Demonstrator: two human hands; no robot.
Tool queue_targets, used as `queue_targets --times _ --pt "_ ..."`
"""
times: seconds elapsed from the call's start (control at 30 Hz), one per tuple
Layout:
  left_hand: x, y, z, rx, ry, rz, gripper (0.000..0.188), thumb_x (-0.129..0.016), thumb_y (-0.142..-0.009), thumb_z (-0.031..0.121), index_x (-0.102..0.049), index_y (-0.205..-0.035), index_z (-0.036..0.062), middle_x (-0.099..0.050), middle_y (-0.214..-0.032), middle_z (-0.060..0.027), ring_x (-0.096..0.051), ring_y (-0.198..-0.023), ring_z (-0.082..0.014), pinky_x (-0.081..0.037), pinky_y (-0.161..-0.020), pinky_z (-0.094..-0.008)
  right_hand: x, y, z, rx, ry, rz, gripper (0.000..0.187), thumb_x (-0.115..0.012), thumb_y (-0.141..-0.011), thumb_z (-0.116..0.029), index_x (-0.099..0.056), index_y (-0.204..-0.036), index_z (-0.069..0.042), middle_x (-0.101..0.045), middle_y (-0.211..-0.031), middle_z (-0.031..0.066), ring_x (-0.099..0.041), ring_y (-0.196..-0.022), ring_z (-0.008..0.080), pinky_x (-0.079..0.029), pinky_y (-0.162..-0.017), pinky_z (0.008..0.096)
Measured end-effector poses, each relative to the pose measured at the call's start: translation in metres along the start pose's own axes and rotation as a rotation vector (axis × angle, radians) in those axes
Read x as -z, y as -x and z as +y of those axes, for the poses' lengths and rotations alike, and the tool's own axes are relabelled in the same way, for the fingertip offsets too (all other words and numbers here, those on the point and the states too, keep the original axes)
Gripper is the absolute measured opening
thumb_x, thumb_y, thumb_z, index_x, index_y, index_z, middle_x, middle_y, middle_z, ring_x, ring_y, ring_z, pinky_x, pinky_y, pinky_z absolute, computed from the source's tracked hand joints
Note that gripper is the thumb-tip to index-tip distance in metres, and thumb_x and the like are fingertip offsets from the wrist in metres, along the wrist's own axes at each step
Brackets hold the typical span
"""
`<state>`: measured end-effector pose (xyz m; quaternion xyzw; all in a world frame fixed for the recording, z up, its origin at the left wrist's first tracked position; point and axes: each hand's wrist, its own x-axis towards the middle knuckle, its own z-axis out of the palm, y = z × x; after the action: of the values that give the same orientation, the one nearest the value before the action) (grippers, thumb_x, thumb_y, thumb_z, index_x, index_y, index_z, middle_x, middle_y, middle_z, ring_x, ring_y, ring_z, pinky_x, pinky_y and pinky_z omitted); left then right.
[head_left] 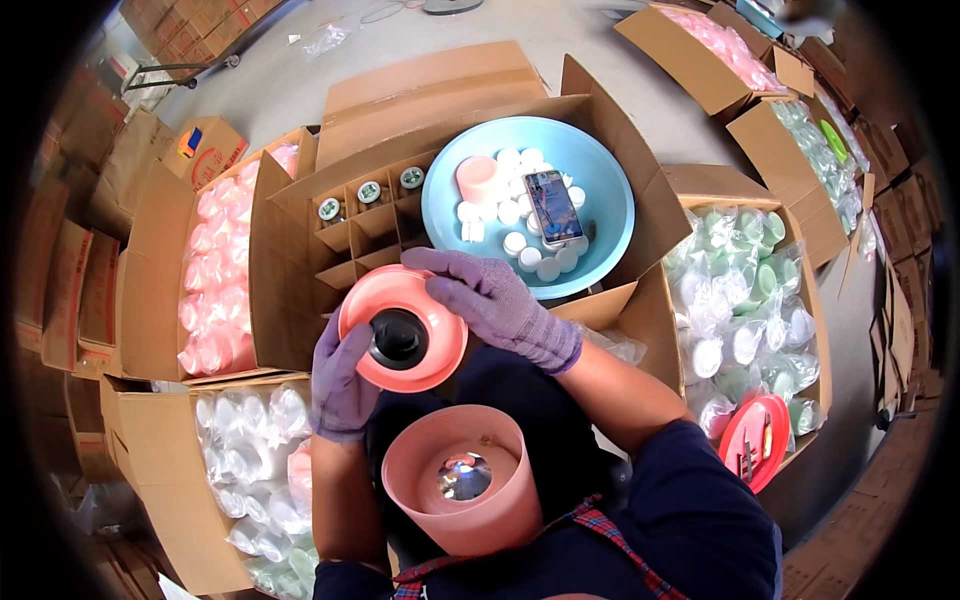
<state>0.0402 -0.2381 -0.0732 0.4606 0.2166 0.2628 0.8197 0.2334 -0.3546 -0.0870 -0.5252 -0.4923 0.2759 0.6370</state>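
My left hand (340,388), in a pale purple glove, grips a pink bowl-shaped round piece (440,352) by its left side, thumb over the rim. A black round part (398,340) sits in the piece's middle. Gloved the same way, my right hand (500,305) holds the upper right rim with its fingers. Below, at my lap, stands a larger pink tub (450,522) with a shiny mirror-like dome (465,477) inside. Beyond my hands, a divided cardboard box (285,215) holds a few jars or bottles with green-and-white tops (369,191).
A light blue basin (605,262) holds white caps, a pink cup (479,180) and a phone (553,208). Open cartons of bagged pink (215,270), white (250,455) and green (745,262) pieces surround me. At right lies a red tray (737,445) with small tools.
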Motion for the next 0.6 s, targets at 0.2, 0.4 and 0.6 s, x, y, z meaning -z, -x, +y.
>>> queue_targets --times 0.2,0.4,0.6 --pt "0.001 0.066 0.009 -0.307 -0.258 0.399 0.039 -0.061 -0.097 0.015 -0.055 -0.129 -0.0056 -0.065 -0.119 -0.0125 -0.062 -0.106 -0.0183 -0.049 -0.094 -0.031 0.135 -0.005 0.12 -0.172 1.151 0.091 0.028 -0.062 -0.081 -0.014 -0.06 -0.108 -0.007 -0.061 -0.122 0.0138 -0.053 -0.124 0.0356 -0.041 -0.105 0.0473" --pt "0.02 0.112 -0.022 -0.375 -0.712 0.483 0.044 -0.063 -0.095 0.015 -0.052 -0.133 -0.0043 -0.062 -0.122 -0.0116 -0.059 -0.108 -0.0184 -0.046 -0.096 -0.0317 0.178 -0.007 0.14 -0.517 1.297 -0.085 0.02 -0.057 -0.083 -0.011 -0.064 -0.103 -0.011 -0.064 -0.124 0.015 -0.043 -0.138 0.0368 -0.028 -0.115 0.0499" --pt "0.01 0.105 -0.043 -0.418 -0.37 0.596 0.045 -0.06 -0.096 0.012 -0.048 -0.136 -0.0039 -0.059 -0.129 -0.0124 -0.057 -0.115 -0.0197 -0.045 -0.1 -0.0331 0.217 0.011 0.123 -0.521 0.987 0.034 0.014 -0.051 -0.081 0.0 -0.061 -0.087 -0.008 -0.068 -0.116 0.0169 -0.05 -0.13 0.0394 -0.041 -0.108 0.0441"
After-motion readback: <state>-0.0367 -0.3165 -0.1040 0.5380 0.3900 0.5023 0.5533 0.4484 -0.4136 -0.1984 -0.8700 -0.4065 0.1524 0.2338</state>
